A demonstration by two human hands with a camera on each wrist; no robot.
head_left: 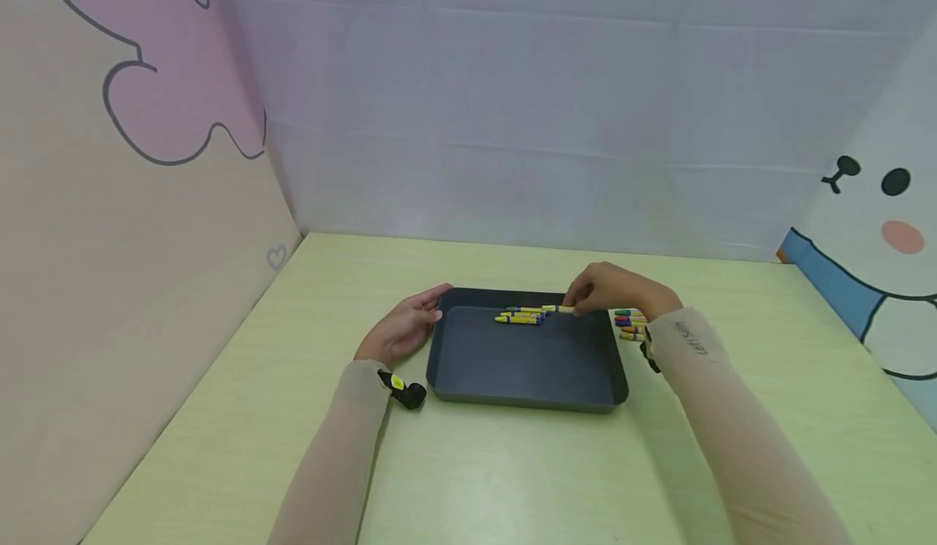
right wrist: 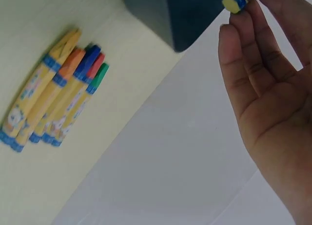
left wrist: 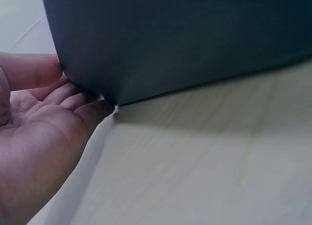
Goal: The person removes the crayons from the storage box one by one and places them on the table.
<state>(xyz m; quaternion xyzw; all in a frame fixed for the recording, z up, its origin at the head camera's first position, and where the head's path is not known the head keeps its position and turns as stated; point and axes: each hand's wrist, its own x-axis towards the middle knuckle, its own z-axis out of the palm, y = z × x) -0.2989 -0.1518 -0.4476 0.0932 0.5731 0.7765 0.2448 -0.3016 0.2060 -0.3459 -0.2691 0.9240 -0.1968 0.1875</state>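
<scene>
A dark grey rectangular baking tray (head_left: 523, 370) lies on the table. At its far left corner my left hand (head_left: 403, 329) holds the edge; in the left wrist view the thumb touches the tray wall (left wrist: 185, 40) and the fingers bend beneath the corner. Over the tray's far right part, my right hand (head_left: 607, 286) pinches a yellow-wrapped crayon (head_left: 558, 309), whose yellow end (right wrist: 234, 5) shows at the fingertips in the right wrist view. Several crayons (head_left: 518, 320) lie side by side inside the tray, left of the held one.
Several more crayons (right wrist: 53, 96) with yellow, orange, blue, red and green tips lie in a row on the table, just right of the tray. The pale wooden table (head_left: 505, 472) meets a white cloth backdrop (head_left: 512, 122) behind and printed panels at both sides.
</scene>
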